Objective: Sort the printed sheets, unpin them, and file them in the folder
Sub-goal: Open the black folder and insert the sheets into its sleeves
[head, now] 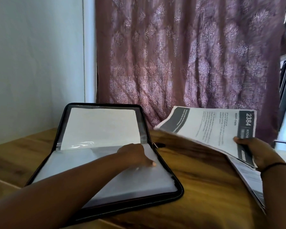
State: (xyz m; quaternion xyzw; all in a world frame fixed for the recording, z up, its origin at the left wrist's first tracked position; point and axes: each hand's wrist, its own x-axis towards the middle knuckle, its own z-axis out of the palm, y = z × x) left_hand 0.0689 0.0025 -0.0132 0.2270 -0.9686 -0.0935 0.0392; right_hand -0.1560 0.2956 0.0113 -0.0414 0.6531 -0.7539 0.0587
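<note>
Folder (168,164) lies open on the table (205,187) before the curtain (188,55), its far leaf tilted up, the left hand (135,154) resting with loose fingers on its near sleeve, while right of the folder the right hand (257,152) grips the sheets (210,128) above the table.

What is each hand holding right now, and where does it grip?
The right hand grips the printed sheets by their near right edge. The left hand holds nothing; it rests on the open folder.

Head view, down over table (196,187)
</note>
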